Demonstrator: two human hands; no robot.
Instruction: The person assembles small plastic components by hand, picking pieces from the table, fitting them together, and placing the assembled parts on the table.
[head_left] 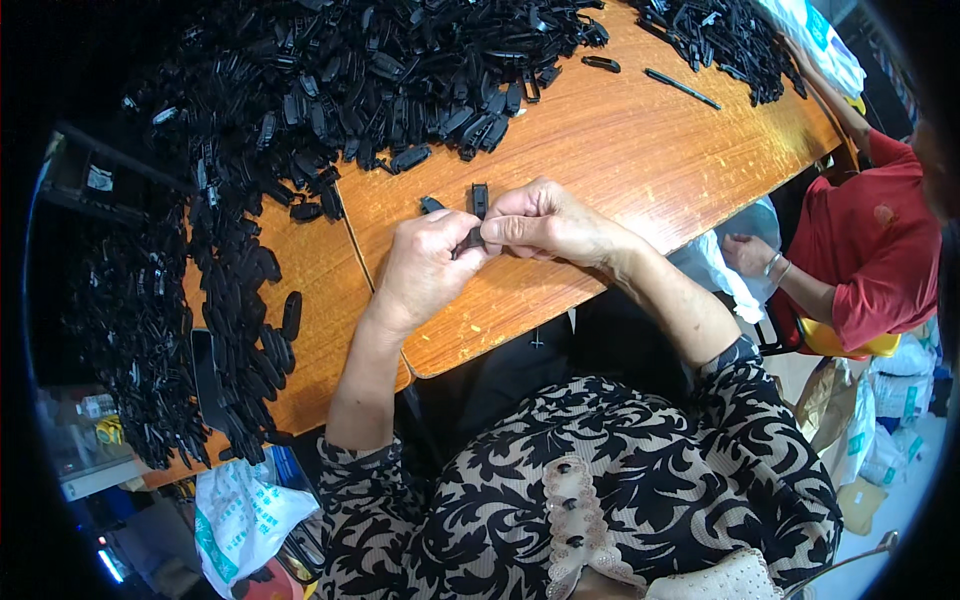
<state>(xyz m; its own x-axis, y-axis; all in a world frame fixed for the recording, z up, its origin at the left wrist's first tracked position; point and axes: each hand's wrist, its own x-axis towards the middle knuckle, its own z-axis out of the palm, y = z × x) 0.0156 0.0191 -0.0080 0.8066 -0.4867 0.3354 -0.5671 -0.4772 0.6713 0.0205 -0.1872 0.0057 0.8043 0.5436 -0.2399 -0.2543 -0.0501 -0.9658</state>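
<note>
Over the near part of the wooden table, my left hand [428, 262] and my right hand [548, 225] meet, fingers closed in a pinch. Between their fingertips is a small black plastic part [474, 238], mostly covered by the fingers. Just beyond the fingertips a black rectangular plastic piece [480, 198] points away from me; whether it touches the fingers I cannot tell. Another small black plastic piece [431, 204] lies just past my left hand, partly hidden by it.
A large heap of black plastic parts [380, 75] covers the far side; more parts [240, 330] spread down the left around a dark phone-like slab [208, 375]. A pen [682, 88] lies far right. A person in a red shirt [870, 240] sits at right beside a plastic bag [735, 265].
</note>
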